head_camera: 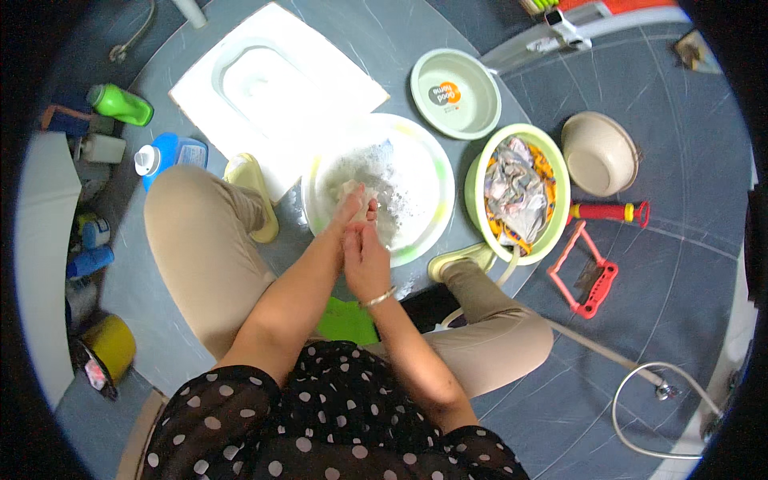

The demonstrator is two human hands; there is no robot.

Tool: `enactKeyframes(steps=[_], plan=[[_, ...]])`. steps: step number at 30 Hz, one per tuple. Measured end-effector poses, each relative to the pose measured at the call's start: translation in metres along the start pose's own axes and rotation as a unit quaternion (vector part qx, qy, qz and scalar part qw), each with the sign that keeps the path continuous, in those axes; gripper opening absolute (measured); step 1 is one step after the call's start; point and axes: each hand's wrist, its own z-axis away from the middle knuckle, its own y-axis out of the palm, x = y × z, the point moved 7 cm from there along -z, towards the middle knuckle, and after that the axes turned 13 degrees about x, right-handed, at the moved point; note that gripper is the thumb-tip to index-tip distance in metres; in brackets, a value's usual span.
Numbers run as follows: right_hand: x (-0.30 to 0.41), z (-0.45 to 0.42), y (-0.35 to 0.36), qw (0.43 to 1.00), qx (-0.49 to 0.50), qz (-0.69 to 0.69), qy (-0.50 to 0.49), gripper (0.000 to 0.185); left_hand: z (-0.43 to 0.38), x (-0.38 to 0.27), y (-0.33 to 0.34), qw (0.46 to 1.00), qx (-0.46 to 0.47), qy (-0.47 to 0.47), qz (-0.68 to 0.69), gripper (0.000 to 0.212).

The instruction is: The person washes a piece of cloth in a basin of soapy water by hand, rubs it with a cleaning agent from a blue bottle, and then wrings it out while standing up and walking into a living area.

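Observation:
Both hands are together over the near left part of a wide white basin with soapy water and bubbles. My left hand has a small pale wet cloth in its curled fingers. My right hand, with a bracelet at the wrist, touches the base of the other hand; its fingers point down and partly hide the contact. Right of the basin, a light green tub holds a heap of grey and orange patterned cloth.
Behind the basin lies a white squat toilet. A pale green basin, a beige bucket, a red hand pump and a pink plastic frame stand or lie rightward. A blue bottle stands left, a hose right.

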Motion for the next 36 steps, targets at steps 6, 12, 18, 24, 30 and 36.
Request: enactKeyframes(steps=[6,12,18,24,30,36], plan=[[0.002,-0.002,-0.014,0.993,-0.042,0.073,-0.076,0.020,0.017,-0.006,0.051,0.996,-0.020,0.078,-0.035,0.045],[-0.042,-0.038,-0.037,0.968,-0.141,0.208,-0.011,0.020,0.029,0.001,0.052,0.968,-0.109,0.172,-0.147,0.042],[-0.052,-0.032,-0.025,0.986,-0.123,0.107,0.017,0.017,0.018,0.007,0.029,0.972,-0.148,0.135,-0.122,0.036],[-0.073,-0.038,-0.010,0.992,-0.104,0.073,0.023,0.014,0.038,-0.015,0.024,0.932,-0.239,0.102,-0.254,0.053],[-0.191,-0.070,-0.020,0.972,-0.181,0.040,0.142,0.019,0.024,-0.010,0.017,0.955,-0.192,0.126,-0.190,0.052],[-0.222,-0.082,-0.012,0.976,-0.172,0.091,0.096,0.016,0.025,-0.009,-0.010,0.945,-0.248,0.047,-0.209,0.058]])
